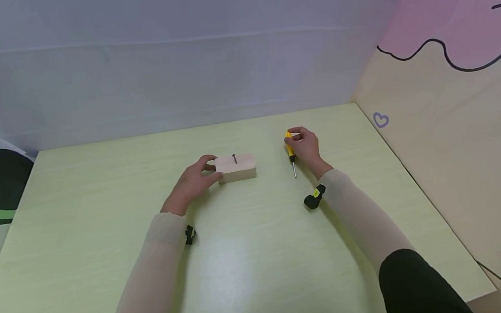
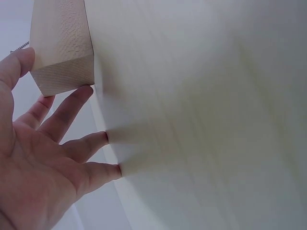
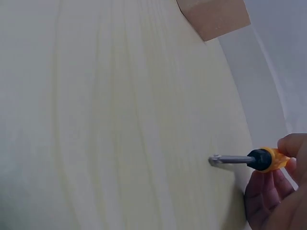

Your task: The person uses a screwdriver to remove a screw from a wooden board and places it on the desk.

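Nearest, you are wearing pale, smooth sleeves [image 1: 151,274], with black cloth [image 1: 418,281] covering the lower part of the right one and small black cameras [image 1: 190,235] sitting at both wrists. Beneath them the surface [image 1: 250,256] is spreading out pale and faintly wood-grained, catching a soft glare. Ahead, your left hand [image 1: 192,182] is pinching the left end of the block [image 1: 242,168] between thumb and fingers, while two other fingertips [image 2: 102,138] are touching the surface. The block, pale wood with flat faces and crisp edges, is resting on the surface between your hands. From its top a thin, threaded screw [image 1: 235,159] is standing up. Right of the block and well apart, your right hand [image 1: 306,148] is gripping the yellow-and-black screwdriver [image 1: 291,153], its slim metal shank pointing back toward you. Beyond, a greyish, creased sheet [image 1: 181,78] is hanging; at the right a beige panel [image 1: 454,133] is bearing a purple heart [image 1: 381,119].
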`<state>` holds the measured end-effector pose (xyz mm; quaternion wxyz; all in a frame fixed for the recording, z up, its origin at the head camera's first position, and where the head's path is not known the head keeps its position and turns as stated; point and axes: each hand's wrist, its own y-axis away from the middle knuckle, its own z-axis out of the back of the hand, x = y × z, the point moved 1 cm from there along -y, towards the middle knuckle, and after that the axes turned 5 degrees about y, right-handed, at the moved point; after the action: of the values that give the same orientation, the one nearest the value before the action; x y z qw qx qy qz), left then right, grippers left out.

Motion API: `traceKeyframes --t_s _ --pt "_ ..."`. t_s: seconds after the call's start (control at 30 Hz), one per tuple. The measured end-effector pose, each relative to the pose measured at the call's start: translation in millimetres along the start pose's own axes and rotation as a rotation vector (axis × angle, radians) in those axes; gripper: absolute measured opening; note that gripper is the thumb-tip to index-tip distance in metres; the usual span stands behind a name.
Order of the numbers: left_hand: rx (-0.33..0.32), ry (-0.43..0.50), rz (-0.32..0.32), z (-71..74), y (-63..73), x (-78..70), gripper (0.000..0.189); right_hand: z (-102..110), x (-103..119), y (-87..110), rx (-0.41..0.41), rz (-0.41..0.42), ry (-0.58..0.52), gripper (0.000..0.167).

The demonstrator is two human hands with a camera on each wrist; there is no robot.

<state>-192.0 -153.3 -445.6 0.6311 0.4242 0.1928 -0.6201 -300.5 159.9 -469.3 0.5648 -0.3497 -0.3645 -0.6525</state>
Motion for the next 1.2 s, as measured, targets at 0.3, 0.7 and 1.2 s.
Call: traceKeyframes --t_s 0.3,0.7,1.2 --pt "0.001 0.007 0.001 -0.2 0.3 -0.7 0.055 -0.9 -2.6 -1.5 0.009 -0.008 0.028 0.031" --pt "0.002 0.003 0.004 -0.5 -1.7 1.7 0.055 -2.1 -5.6 -0.7 0.028 0.006 0.141 0.03" --pt "-0.001 0.011 -0.002 -1.0 -3.1 3.1 0.057 -4.1 -6.0 -4.1 0.034 -0.006 0.196 0.032"
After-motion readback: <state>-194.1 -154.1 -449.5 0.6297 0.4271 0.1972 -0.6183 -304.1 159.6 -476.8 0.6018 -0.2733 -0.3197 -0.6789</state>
